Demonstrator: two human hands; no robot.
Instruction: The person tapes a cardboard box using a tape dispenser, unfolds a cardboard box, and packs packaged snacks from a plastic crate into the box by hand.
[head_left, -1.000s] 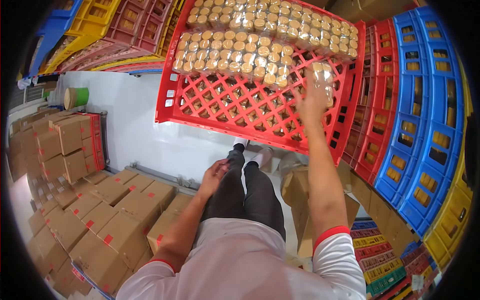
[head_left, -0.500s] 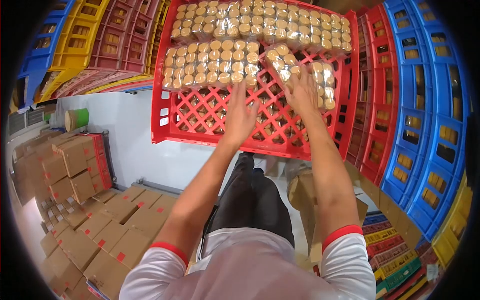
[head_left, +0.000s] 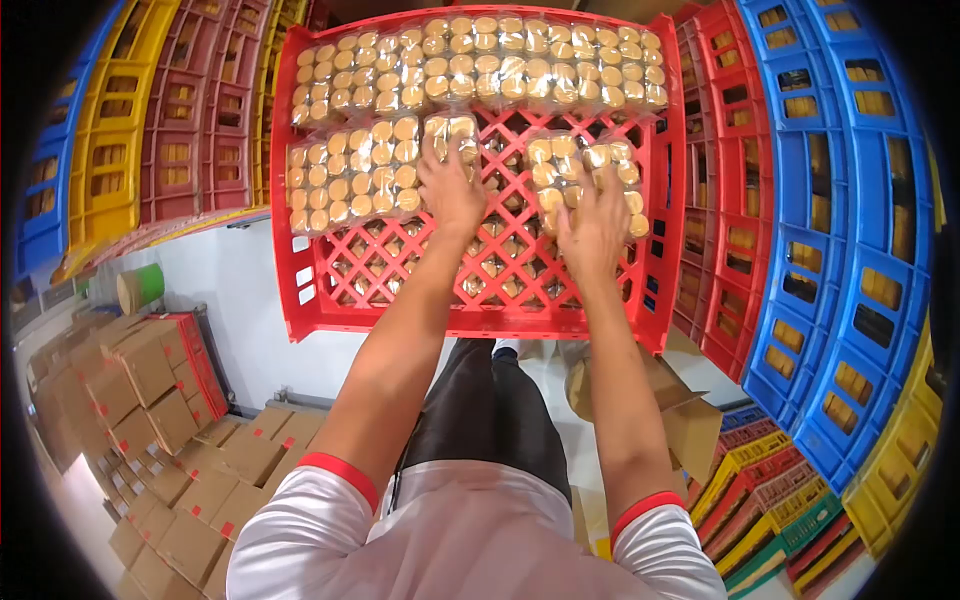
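Observation:
A red lattice crate holds clear-wrapped packs of round tan biscuits. One full row runs along its far side, with a shorter block at the left of the second row. My left hand grips a single pack beside that block, fingers over its top. On the right, my right hand rests on two packs standing side by side, its fingers spread. Bare lattice shows between the hands and along the near side; more packs are visible beneath it.
Stacked blue crates and red crates rise at the right. Yellow crates and pink crates stand at the left. Cardboard boxes are piled at the lower left, and an open carton is below the crate's right side.
My left hand has moved onto a pack now separate from the right ones. A pack my right hand held tilted now stands beside the rightmost pack. The crate appears shifted left in view.

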